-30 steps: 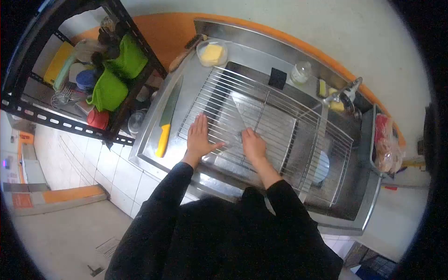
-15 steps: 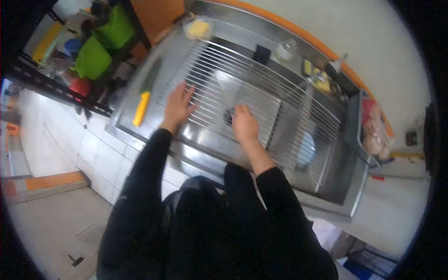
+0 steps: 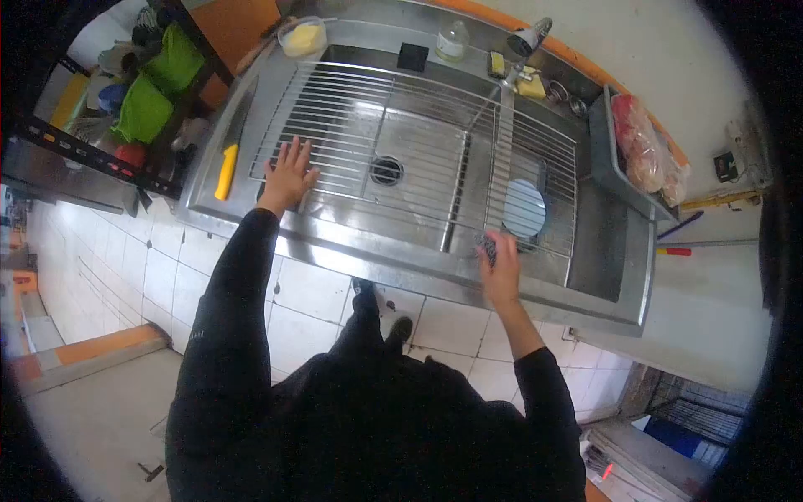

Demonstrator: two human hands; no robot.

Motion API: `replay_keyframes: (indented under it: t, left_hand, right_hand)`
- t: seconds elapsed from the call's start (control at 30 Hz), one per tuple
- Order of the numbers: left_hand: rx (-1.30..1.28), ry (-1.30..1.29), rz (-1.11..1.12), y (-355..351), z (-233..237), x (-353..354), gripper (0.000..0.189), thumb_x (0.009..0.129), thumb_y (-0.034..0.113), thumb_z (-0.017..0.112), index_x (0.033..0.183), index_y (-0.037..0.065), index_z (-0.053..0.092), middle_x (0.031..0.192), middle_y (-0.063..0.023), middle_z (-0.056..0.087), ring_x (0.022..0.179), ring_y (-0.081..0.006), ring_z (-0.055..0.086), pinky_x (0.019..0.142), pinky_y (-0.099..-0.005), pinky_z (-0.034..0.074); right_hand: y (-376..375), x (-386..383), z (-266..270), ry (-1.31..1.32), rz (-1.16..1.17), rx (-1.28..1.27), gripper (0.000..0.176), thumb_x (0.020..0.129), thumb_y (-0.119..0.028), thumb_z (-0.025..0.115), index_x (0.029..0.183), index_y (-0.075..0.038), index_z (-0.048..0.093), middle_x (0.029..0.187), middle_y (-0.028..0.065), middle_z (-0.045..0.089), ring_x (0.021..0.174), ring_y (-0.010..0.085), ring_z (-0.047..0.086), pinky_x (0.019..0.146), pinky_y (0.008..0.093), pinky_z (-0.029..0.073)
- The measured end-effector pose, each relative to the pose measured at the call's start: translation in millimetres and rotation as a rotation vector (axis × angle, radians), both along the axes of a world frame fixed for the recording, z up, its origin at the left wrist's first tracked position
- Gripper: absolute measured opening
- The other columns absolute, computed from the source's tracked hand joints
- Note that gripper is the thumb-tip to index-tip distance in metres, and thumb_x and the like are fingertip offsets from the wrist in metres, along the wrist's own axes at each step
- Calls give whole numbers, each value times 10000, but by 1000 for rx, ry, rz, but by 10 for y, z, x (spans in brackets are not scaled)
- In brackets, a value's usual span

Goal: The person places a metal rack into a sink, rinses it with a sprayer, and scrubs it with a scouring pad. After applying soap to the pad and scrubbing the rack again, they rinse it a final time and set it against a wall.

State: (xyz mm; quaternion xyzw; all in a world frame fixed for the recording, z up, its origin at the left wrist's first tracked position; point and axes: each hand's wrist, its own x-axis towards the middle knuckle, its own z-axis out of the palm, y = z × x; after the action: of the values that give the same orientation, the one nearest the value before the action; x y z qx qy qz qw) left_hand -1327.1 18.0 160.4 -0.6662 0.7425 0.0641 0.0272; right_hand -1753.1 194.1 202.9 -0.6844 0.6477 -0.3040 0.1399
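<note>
A large wire rack (image 3: 335, 125) lies across the steel double sink (image 3: 343, 247). My left hand (image 3: 288, 174) rests on the rack's left end, its fingers spread flat over the wires. Near the front edge of the rack, right of the middle, my right hand (image 3: 503, 266) is closed around a dark steel wool scourer (image 3: 486, 244), which is partly covered by the fingers. Below the wires, a light blue plate (image 3: 524, 207) sits in the right basin. The drain (image 3: 386, 171) of the left basin shows through the bars.
A yellow-handled knife (image 3: 226, 173) lies on the left ledge. Along the back are a tub with a yellow block (image 3: 302, 38), a bottle (image 3: 452, 40), sponges (image 3: 530, 85) and a faucet (image 3: 519, 54). A grey bin (image 3: 623, 159) holding bagged items stands at the right.
My right hand has moved from the rack's middle rightward to its front edge, still holding the scourer. My left hand stays at the rack's left end. The head view has shifted.
</note>
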Motion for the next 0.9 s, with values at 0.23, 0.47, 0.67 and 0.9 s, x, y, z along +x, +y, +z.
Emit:
replay_keyframes:
  t: [0.23, 0.47, 0.67, 0.9]
  left_hand:
    - [-172, -4, -126, -463, -94, -209, 724, 889, 542, 452, 1475, 177, 232, 1542, -125, 154, 1417, -330, 148, 1092, -598, 145]
    - [-208, 172, -326, -1027, -112, -842, 645, 896, 503, 466, 1455, 232, 297, 1533, -113, 196, 1410, -297, 189, 1120, -513, 147]
    - [-186, 212, -300, -1034, -63, -859, 659, 880, 512, 485, 1457, 255, 298, 1533, -103, 205, 1408, -302, 194, 1110, -488, 177]
    - [-177, 188, -316, -1106, 8, -872, 690, 860, 533, 502, 1449, 222, 321, 1528, -112, 214, 1404, -318, 193, 1099, -483, 196]
  right_hand:
    - [-1660, 241, -31, 109, -287, -87, 291, 855, -131, 590, 1133, -58, 543, 1091, 153, 563, 973, 356, 575, 810, 430, 471]
    - [-2513, 1539, -758, 154, -178, 307, 296, 874, -255, 565, 1111, -77, 557, 1119, 165, 581, 959, 349, 597, 804, 457, 493]
    - [-2197, 438, -946, 295, -511, 239, 297, 879, -265, 547, 1102, -70, 534, 1074, 137, 606, 900, 347, 613, 732, 464, 502]
    - [-2386, 326, -906, 304, -528, 188, 226, 867, -200, 545, 1057, -78, 535, 1002, 159, 601, 856, 367, 615, 701, 483, 492]
